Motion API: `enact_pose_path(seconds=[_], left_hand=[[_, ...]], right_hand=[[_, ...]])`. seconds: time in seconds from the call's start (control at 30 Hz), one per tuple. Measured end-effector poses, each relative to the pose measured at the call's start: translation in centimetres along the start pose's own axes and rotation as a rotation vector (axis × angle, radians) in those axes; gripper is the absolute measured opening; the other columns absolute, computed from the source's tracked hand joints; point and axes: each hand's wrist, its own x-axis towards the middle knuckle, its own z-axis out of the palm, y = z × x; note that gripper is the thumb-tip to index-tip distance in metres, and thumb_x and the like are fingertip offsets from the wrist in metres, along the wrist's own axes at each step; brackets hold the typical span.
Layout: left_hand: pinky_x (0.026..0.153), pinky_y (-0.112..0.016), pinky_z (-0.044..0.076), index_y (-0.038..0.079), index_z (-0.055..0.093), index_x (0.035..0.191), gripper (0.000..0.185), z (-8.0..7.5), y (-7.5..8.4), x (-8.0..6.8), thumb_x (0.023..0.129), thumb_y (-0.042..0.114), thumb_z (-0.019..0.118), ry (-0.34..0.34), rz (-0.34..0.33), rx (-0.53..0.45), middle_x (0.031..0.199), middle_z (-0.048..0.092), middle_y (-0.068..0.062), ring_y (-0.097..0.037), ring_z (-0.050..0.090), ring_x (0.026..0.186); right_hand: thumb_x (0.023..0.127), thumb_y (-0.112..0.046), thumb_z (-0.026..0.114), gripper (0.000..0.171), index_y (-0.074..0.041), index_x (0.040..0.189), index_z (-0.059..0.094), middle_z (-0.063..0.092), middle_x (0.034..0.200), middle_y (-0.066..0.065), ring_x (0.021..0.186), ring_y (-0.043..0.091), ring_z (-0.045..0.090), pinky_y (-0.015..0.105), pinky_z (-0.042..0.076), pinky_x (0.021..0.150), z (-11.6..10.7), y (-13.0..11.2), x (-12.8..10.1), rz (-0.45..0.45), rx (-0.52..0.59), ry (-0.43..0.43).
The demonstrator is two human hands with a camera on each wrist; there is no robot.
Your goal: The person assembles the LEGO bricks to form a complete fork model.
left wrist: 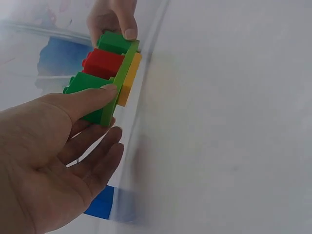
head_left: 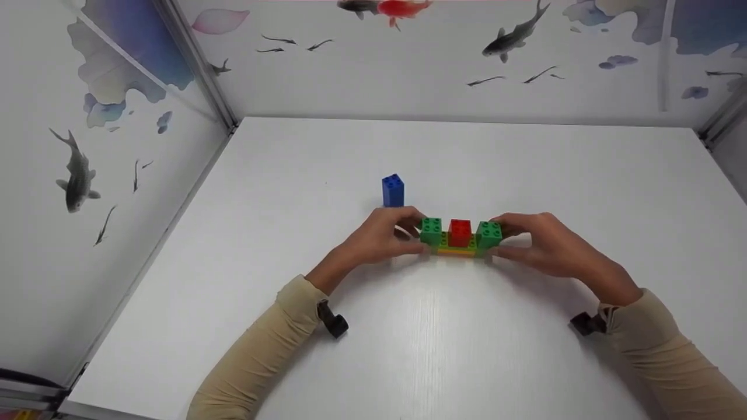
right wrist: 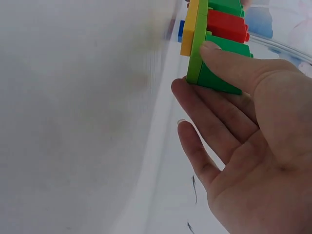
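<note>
A small brick assembly (head_left: pixel 460 239) sits on the white table (head_left: pixel 443 326). It has a green brick (head_left: pixel 430 230), a red brick (head_left: pixel 460 232) and another green brick (head_left: pixel 489 233) in a row, on a light green plate over a yellow plate (head_left: pixel 456 252). My left hand (head_left: pixel 417 233) pinches its left end between thumb and fingers. At the other end, my right hand (head_left: pixel 502 236) grips the same way. In the left wrist view, the left hand (left wrist: pixel 111 114) has its thumb on the green brick (left wrist: pixel 87 85). The right wrist view shows the right hand (right wrist: pixel 195 66) at the green brick (right wrist: pixel 219 78).
A tall blue brick (head_left: pixel 393 190) stands alone just behind the left hand, also seen as the blue brick (right wrist: pixel 181 30) past the yellow plate. White walls painted with fish (head_left: pixel 513 35) enclose the table on the left, the back and the right.
</note>
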Motion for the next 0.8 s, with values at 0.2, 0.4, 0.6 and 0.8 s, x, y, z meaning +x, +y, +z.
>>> enact_pose_path(seconds=[0.2,0.4,0.6,0.8], left_hand=[[0.098,-0.031,0.063,0.008,0.07,0.133,0.036,-1.2,0.4,-0.1,0.099,0.018,0.081,0.226,0.057,0.024,0.125,0.077,-0.009,-0.015,0.075,0.108],[0.093,-0.032,0.064,0.006,0.069,0.132,0.035,-1.9,-0.2,0.2,0.099,0.011,0.079,0.507,0.11,0.088,0.12,0.074,-0.006,-0.016,0.071,0.108],[0.102,-0.032,0.06,0.007,0.054,0.149,0.058,-2.0,-1.3,0.8,0.098,0.016,0.081,0.644,-0.012,0.113,0.139,0.065,-0.011,-0.025,0.065,0.124],[0.106,-0.033,0.058,0.009,0.055,0.148,0.057,-1.8,-1.7,1.3,0.099,0.024,0.081,0.608,-0.099,0.075,0.141,0.065,-0.011,-0.024,0.064,0.127]], right_hand=[[0.093,-0.013,0.087,0.044,-0.017,0.135,0.072,0.081,0.117,-0.006,0.102,0.012,0.078,0.044,0.064,0.095,-0.8,0.3,-0.1,-0.006,-0.023,0.092],[0.092,-0.011,0.087,0.044,-0.015,0.134,0.072,0.08,0.118,-0.004,0.101,0.015,0.078,0.04,0.065,0.093,-1.3,0.2,-0.2,-0.012,-0.031,0.107],[0.091,-0.01,0.088,0.044,-0.014,0.132,0.072,0.08,0.117,-0.004,0.1,0.015,0.077,0.037,0.065,0.092,-1.4,0.1,-0.1,-0.01,-0.03,0.104],[0.092,-0.01,0.088,0.046,-0.014,0.134,0.071,0.08,0.119,-0.002,0.101,0.017,0.078,0.038,0.065,0.093,-1.4,0.3,-0.2,0.005,-0.037,0.107]])
